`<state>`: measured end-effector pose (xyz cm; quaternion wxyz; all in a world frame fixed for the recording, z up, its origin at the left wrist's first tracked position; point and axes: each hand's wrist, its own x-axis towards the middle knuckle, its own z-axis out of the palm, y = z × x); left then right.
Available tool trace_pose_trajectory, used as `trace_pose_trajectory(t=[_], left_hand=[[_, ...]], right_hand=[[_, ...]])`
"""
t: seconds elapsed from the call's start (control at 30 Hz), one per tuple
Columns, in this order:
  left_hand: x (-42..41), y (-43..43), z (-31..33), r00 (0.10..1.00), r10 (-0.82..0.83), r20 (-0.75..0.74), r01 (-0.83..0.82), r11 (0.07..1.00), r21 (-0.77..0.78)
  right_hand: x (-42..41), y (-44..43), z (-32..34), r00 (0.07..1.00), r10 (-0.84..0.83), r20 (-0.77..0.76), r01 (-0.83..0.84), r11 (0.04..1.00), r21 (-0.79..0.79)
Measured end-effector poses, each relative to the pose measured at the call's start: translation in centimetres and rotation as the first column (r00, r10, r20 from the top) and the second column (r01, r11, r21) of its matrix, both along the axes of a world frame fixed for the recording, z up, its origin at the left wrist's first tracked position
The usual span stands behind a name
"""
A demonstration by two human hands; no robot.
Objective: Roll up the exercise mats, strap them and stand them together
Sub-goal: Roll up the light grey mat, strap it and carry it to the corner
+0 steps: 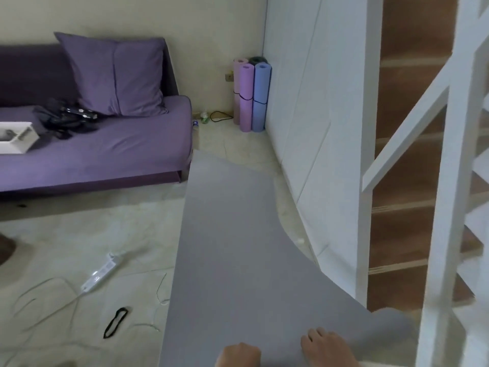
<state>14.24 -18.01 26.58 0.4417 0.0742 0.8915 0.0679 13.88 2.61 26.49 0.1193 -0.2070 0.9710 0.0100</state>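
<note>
Head view. Four rolled mats [252, 94] already standing together in the far corner, black bands visible on the front ones. Left to do: one grey mat [232, 247], lying flat on the floor beside the sofa [105, 154]. Rests right hand [328, 345] on its near end, fingers [315, 333] loosely extended, gripping nothing. Left hand [239, 354] knuckled at the near edge; cannot tell whether gripping. Black strap [116, 322] loose on the floor, left of the mat. Probably rolling not yet begun.
</note>
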Motion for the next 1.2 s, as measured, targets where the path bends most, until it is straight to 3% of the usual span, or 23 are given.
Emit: trace_pose_trajectory(t=[0.17, 0.3, 0.6, 0.93, 1.2], left_hand=[[6.5, 1.9, -0.6, 0.998, -0.047, -0.041, 0.046, 0.999, -0.008], [8.3, 4.1, -4.3, 0.989, 0.006, -0.144, -0.005, 1.0, 0.004], [14.3, 11.7, -14.9, 0.983, 0.064, -0.175, -0.069, 0.997, -0.021], [21.3, 13.7, -32.8, 0.986, 0.065, -0.153, -0.064, 0.998, 0.01], [26.3, 11.7, -51.6, 0.983, 0.06, -0.173, -0.052, 0.997, 0.052]], right_hand=[[6.7, 2.5, -3.0, 0.998, 0.054, 0.02, -0.055, 0.997, 0.061], [7.3, 4.6, -5.5, 0.991, 0.102, -0.086, -0.097, 0.993, 0.065], [12.0, 12.5, -16.5, 0.978, 0.196, -0.078, -0.189, 0.978, 0.087], [19.0, 14.5, -34.8, 0.981, 0.192, 0.003, -0.191, 0.977, 0.094], [23.4, 13.2, -53.0, 0.96, 0.178, 0.216, -0.216, 0.962, 0.168]])
